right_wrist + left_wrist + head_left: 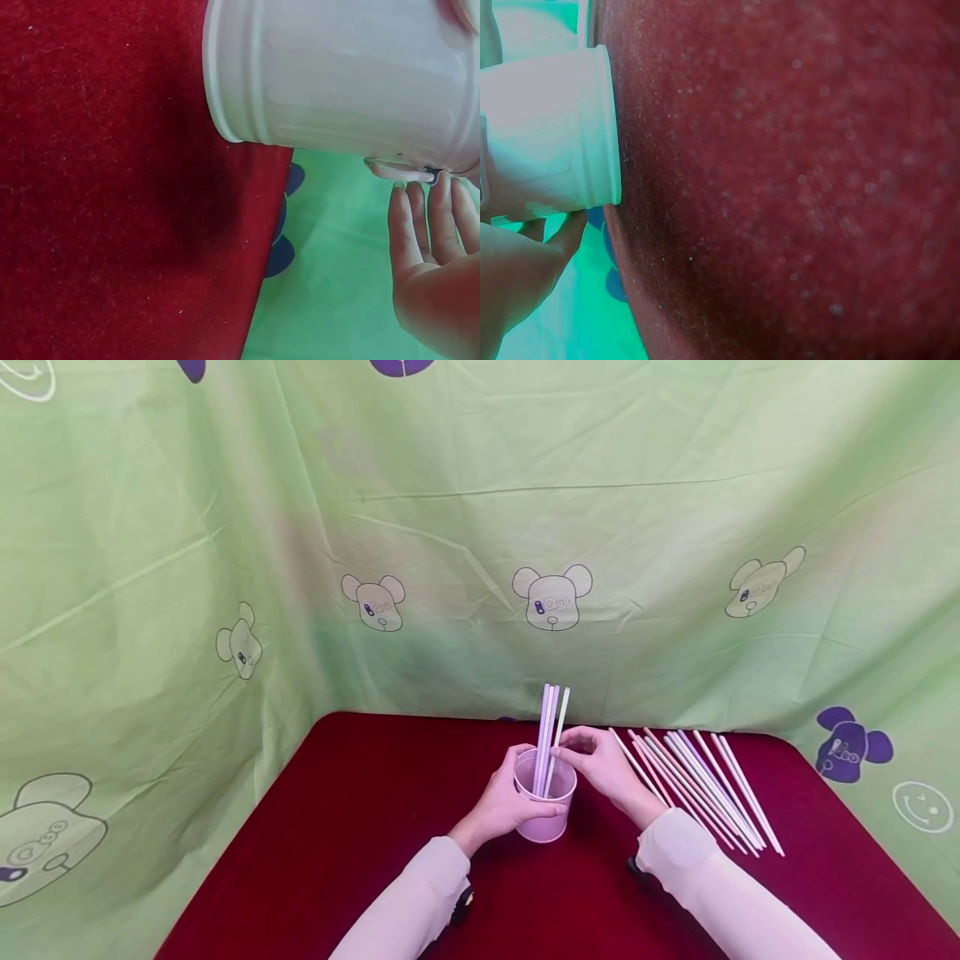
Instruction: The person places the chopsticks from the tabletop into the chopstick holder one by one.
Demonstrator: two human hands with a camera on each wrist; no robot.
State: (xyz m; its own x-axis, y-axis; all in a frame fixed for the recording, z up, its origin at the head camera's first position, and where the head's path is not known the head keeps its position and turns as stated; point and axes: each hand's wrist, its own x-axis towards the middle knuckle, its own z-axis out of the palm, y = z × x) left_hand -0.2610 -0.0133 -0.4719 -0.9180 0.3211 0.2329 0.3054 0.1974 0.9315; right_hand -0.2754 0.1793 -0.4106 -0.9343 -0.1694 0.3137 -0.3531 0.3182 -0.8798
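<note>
In the head view my left hand (508, 797) grips a small pink pail (542, 827) by its left side, thumb across the front. The pail stands upright on the table. Several pale lilac sticks (547, 727) and one light green stick (562, 714) rise from inside it. Thumb and fingers of my right hand (603, 767) pinch the green stick just above the rim. In the left wrist view the left hand (521, 274) lies along the pail (547, 135). The right wrist view has the right hand (439, 247) beside the pail's small side handle (401, 171).
A bundle of pastel sticks (697, 789) lies spread on the table to the right of the pail, close to my right forearm. Dark red cloth covers the table (360, 827). Green printed fabric (450, 677) hangs behind the back edge and along the left.
</note>
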